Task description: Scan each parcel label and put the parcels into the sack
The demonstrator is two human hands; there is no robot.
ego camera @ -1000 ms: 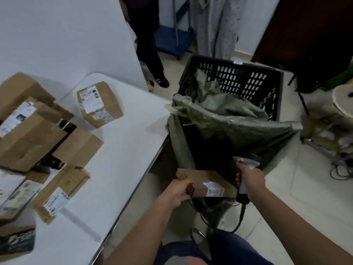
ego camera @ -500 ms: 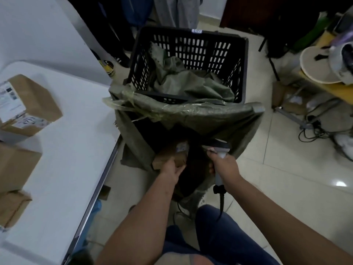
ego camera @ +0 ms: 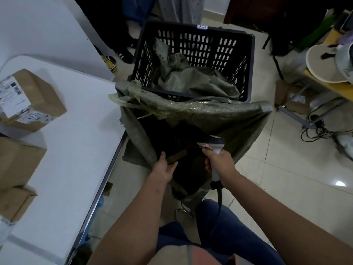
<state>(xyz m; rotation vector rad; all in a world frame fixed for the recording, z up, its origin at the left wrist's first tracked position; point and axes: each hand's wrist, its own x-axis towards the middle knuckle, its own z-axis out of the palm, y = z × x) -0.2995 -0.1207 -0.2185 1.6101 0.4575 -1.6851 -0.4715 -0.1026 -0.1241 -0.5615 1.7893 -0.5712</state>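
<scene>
A pale tiled floor (ego camera: pixel 286 169) runs beneath a white tabletop (ego camera: pixel 76 150) on the left. Over the open mouth of the green sack (ego camera: pixel 219 115), the left hand (ego camera: pixel 165 169) has its fingers (ego camera: pixel 172 167) straight and relaxed, holding nothing; a brown parcel (ego camera: pixel 176 156) lies just beyond them inside the sack's dark interior, whether touching them cannot be told. The right hand (ego camera: pixel 219 161) wraps its fingers round the grip of a grey scanner (ego camera: pixel 214 145), whose cable (ego camera: pixel 219 199) hangs down toward blue trousers. Behind the sack stands a black slatted crate (ego camera: pixel 200 46) holding crumpled green cloth. On the tabletop sit more parcels (ego camera: pixel 34 100), one with a white label (ego camera: pixel 13 96). Cables and clutter lie at right.
</scene>
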